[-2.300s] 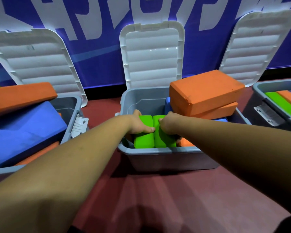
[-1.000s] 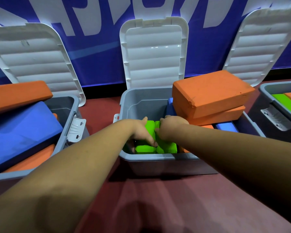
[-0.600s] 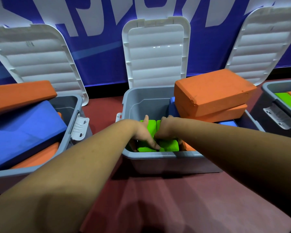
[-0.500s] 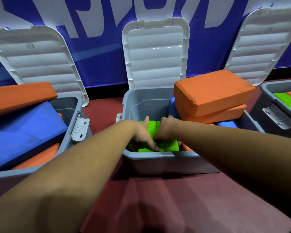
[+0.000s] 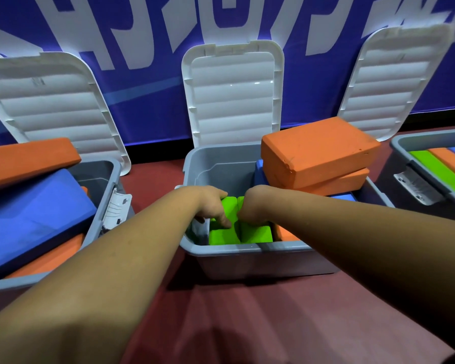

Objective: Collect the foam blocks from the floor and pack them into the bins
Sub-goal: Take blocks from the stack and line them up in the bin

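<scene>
Left hand [image 5: 212,206] and right hand [image 5: 253,206] each grip one of two smooth, round-edged green foam blocks [image 5: 225,235] standing side by side inside the grey plastic bin [image 5: 247,250], lower than before.

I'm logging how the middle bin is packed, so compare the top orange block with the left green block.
The top orange block lies flat on a second orange block, above the rim of the middle bin; the left green block sits low inside. The orange is untouched; the left hand grips the green, the right hand the right green block. The orange one has a chipped corner; the green shows none. Both are in that bin.
</scene>
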Tool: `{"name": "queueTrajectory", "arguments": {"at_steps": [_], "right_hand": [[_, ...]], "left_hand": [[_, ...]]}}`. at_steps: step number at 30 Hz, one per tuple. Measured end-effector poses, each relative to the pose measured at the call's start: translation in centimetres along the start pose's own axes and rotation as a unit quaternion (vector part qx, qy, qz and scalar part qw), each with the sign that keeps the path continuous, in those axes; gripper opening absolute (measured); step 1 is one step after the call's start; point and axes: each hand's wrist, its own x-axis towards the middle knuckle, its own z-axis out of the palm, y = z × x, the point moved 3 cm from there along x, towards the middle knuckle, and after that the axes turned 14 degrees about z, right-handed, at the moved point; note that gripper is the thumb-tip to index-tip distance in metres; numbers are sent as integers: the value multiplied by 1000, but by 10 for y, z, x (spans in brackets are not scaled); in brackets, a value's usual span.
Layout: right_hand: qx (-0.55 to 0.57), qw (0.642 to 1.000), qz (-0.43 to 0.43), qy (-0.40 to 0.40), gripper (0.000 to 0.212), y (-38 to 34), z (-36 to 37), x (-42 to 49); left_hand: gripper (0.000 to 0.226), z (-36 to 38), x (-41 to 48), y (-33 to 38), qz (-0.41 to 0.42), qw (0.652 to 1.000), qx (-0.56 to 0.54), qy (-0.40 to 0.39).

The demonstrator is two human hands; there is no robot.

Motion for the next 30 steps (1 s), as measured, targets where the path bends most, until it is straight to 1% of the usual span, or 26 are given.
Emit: {"name": "queueTrajectory", "arguments": {"at_steps": [2,4,5,7,8,10,12,13,14,16,17,18,19,20,21,22,23,24,25,27,28,30], "right_hand": [[65,997,3,40,31,10,-20,-9],[185,978,6,92,26,29,-45,-11],[250,961,2,121,23,40,-57,-12],[339,915,-1,218,27,68,-79,-12],[364,893,9,266,30,83,-87,-11],[409,847,30,340,33,117,-95,-8],[438,812,71,380,30,152,-95,1],[441,801,97,393,28,167,-92,6],[434,793,122,410,28,183,-87,9],[406,784,175,437,34,211,-76,15],[392,785,207,433,42,224,-70,21],[381,793,244,408,53,238,-63,31],[376,808,271,364,67,250,-55,42],[388,822,281,308,83,258,-47,51],[416,827,277,257,95,264,-38,59],[460,821,269,206,98,265,-32,61],[506,805,259,169,92,263,-28,60],[547,787,246,149,84,258,-25,56],[576,771,234,137,81,255,-25,55],[608,750,222,136,84,250,-25,55],[616,743,216,148,84,247,-28,52],[628,731,203,176,77,239,-34,49]], "left_hand": [[74,-12,2,10,28,998,46,38],[53,-21,5,20,46,993,64,87],[43,-23,8,24,50,991,53,112],[22,-27,16,32,49,983,-27,172],[19,-29,19,39,55,973,-93,203],[38,-32,26,58,70,937,-235,249],[45,-33,29,84,69,892,-363,260],[46,-32,31,93,61,872,-409,261],[53,-31,34,101,57,861,-435,258],[78,-24,40,115,51,857,-456,233],[89,-21,45,116,47,858,-455,233],[94,-19,51,117,46,860,-446,242],[95,-17,56,117,44,863,-435,252],[94,-17,57,119,45,865,-428,257],[89,-17,53,123,43,864,-429,261],[81,-17,52,126,39,859,-438,263],[71,-16,53,128,38,851,-453,262],[61,-16,56,128,37,845,-466,261],[55,-16,56,128,38,840,-473,262],[52,-17,62,121,39,829,-481,281],[51,-19,62,118,45,820,-489,294],[46,-25,60,108,68,792,-510,328]]}}
